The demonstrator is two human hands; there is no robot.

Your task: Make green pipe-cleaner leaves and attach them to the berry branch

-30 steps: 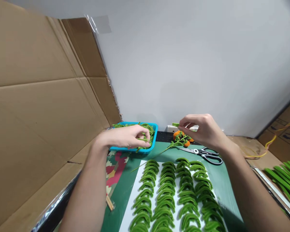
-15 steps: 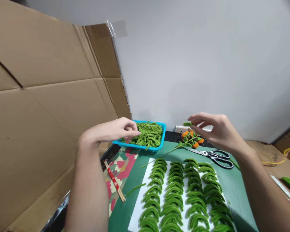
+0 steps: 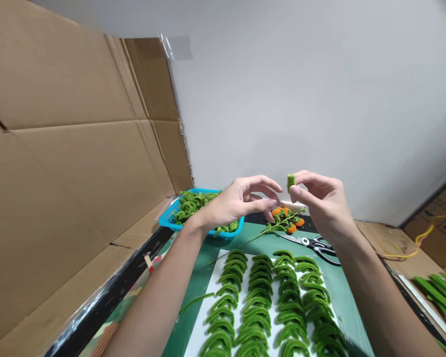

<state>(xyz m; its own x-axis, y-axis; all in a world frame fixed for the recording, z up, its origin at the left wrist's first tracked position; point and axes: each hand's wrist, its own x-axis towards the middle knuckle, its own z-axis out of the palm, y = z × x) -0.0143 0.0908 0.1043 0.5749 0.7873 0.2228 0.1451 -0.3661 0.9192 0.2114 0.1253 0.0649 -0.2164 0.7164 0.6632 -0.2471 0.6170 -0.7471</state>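
My right hand (image 3: 321, 198) pinches a short green bundle of fuzzy chenille stem (image 3: 291, 182) upright between thumb and fingertips, above the table. Just left of it, my left hand (image 3: 250, 196) is open, its fingers bent and apart from the thumb, with nothing seen in them. Below both hands, a white sheet (image 3: 202, 322) carries rows of bent green chenille pieces (image 3: 258, 297). Behind my left wrist stands a blue basket (image 3: 166, 218) full of curled green chenille pieces (image 3: 193, 203), partly hidden by the hand.
A stem with orange flowers (image 3: 292, 228) and black-handled scissors (image 3: 319, 246) lie beyond the sheet on the green tabletop (image 3: 252, 230). Straight green stems (image 3: 440, 292) lie at the right. Cardboard (image 3: 78, 163) walls the left side, and a pale wall (image 3: 301, 89) stands behind.
My left hand has moved right from over the basket, close to my right hand, and its fingers have spread. The green piece in my right hand has turned from lying flat to upright.
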